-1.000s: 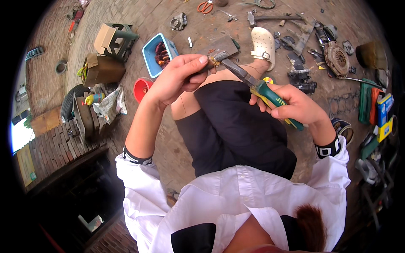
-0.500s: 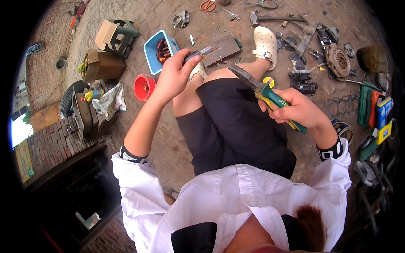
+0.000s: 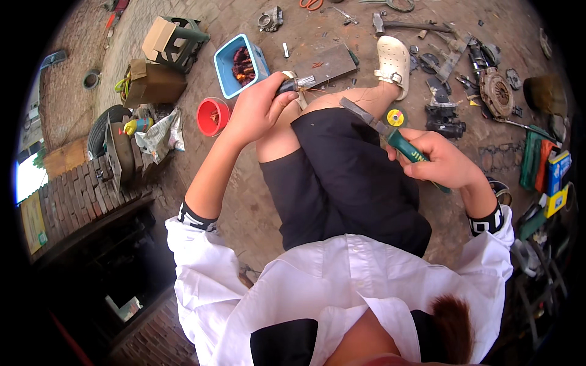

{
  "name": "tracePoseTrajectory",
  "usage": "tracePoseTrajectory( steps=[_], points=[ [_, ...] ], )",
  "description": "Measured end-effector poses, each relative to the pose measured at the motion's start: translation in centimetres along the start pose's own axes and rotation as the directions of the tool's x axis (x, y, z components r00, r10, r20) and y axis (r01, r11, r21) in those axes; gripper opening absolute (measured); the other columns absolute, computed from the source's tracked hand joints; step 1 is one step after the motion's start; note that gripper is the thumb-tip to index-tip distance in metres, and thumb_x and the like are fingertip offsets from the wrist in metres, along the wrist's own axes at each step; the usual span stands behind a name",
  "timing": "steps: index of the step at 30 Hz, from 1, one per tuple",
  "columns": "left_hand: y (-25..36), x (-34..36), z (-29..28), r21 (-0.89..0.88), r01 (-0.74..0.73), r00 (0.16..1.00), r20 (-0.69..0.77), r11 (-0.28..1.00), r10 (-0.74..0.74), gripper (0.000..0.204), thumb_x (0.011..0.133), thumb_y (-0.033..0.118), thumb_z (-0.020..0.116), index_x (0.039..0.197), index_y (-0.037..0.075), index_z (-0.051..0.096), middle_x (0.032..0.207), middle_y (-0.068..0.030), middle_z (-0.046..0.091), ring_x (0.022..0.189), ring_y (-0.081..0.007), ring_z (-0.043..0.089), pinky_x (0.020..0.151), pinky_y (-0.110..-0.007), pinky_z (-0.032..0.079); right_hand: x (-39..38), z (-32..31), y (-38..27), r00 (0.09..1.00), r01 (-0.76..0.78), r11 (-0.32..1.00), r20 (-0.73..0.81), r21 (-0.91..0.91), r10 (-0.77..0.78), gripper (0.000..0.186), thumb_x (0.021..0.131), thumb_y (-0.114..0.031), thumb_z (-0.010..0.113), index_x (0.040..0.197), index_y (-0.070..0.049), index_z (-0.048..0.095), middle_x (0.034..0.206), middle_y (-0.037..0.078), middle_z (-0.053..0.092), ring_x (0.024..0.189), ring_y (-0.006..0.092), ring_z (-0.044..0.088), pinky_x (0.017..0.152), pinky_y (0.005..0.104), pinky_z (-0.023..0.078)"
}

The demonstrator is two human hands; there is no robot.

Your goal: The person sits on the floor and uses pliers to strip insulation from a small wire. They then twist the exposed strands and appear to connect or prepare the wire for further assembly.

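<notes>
The left hand [image 3: 259,110] was closed around a short bundle of stripped cable [image 3: 297,83], fingers wrapped tight and the frayed metallic end poking out past the thumb toward the person's raised knee; the bundle sat just above the bare knee, over the brick-paved floor [image 3: 244,201]. The right hand [image 3: 442,161] was clenched on the green handle of a file-like tool [image 3: 390,135] (its flat grey blade pointed up and left across the dark shorts, its tip stopping short of the cable and not touching it); the two hands were held apart, one on either side of the thigh.

Just beyond the left hand stood a light blue plastic tub [image 3: 227,67] holding reddish coiled wire; a red cup [image 3: 212,116] sat beside it on the floor, nearer the forearm; a flat dark metal plate [image 3: 326,62] lay on the floor past the cable end. The person's foot wore a cream clog [image 3: 392,61], planted near a small round yellow disc [image 3: 395,117]. To the right lay a scatter of metal parts, among them a round clutch disc [image 3: 495,94] and a hammer [image 3: 403,25]; to the left stood a cardboard box [image 3: 152,82] and a crumpled newspaper [image 3: 160,133].
</notes>
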State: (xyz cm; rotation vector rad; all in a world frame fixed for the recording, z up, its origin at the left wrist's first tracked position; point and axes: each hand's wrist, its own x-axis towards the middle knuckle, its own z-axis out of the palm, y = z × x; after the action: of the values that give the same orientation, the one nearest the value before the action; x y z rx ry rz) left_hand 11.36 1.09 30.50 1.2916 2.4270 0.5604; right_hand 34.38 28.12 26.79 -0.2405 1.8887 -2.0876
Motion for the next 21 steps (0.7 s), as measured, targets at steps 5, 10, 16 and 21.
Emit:
tracePoseTrajectory(
  steps=[5, 10, 16, 21],
  points=[
    [2.1, -1.0, 0.1, -0.166, 0.160, 0.987, 0.012, 0.973, -0.160, 0.022, 0.097, 0.021, 0.057, 0.101, 0.000, 0.055, 0.074, -0.0103, 0.051, 0.069, -0.0188, 0.047, 0.066, -0.030, 0.043, 0.5, 0.6, -0.5, 0.999, 0.016, 0.997, -0.039, -0.070, -0.019, 0.015, 0.074, -0.008, 0.066, 0.079, 0.003, 0.056, 0.117, 0.016, 0.058, 0.107, 0.0255, 0.056, 0.092, 0.0355, 0.043],
    [3.7, -0.6, 0.3, -0.003, 0.036, 0.999, -0.020, 0.999, -0.036, 0.030, 0.092, 0.032, 0.062, 0.101, 0.004, 0.055, 0.076, -0.0185, 0.059, 0.075, -0.0389, 0.060, 0.063, -0.045, 0.046, 1.2, 1.3, -0.7, 0.999, 0.031, 0.987, -0.030, -0.156, -0.036, 0.015, 0.073, -0.009, 0.066, 0.078, 0.002, 0.057, 0.120, 0.018, 0.058, 0.111, 0.0288, 0.058, 0.095, 0.0363, 0.043],
    [3.8, -0.7, 0.1, 0.058, -0.017, 1.000, -0.022, 0.998, 0.018, 0.030, 0.092, 0.032, 0.062, 0.096, 0.003, 0.054, 0.074, -0.0179, 0.059, 0.073, -0.0384, 0.060, 0.061, -0.046, 0.045, 1.9, 1.5, -1.6, 0.998, -0.062, 0.986, -0.016, -0.154, 0.061, 0.016, 0.073, -0.010, 0.065, 0.080, 0.002, 0.059, 0.119, 0.016, 0.060, 0.108, 0.0274, 0.058, 0.093, 0.0367, 0.044],
    [4.0, -0.7, -0.3, 0.041, 0.011, 1.000, -0.002, 0.999, -0.011, 0.028, 0.093, 0.029, 0.063, 0.100, 0.003, 0.057, 0.077, -0.0175, 0.060, 0.074, -0.0376, 0.061, 0.064, -0.042, 0.047, 1.7, 1.7, -1.4, 0.998, -0.006, 0.982, -0.064, -0.188, -0.006, 0.016, 0.072, -0.010, 0.064, 0.081, 0.002, 0.059, 0.115, 0.014, 0.063, 0.102, 0.0257, 0.059, 0.089, 0.0362, 0.045]
  ],
)
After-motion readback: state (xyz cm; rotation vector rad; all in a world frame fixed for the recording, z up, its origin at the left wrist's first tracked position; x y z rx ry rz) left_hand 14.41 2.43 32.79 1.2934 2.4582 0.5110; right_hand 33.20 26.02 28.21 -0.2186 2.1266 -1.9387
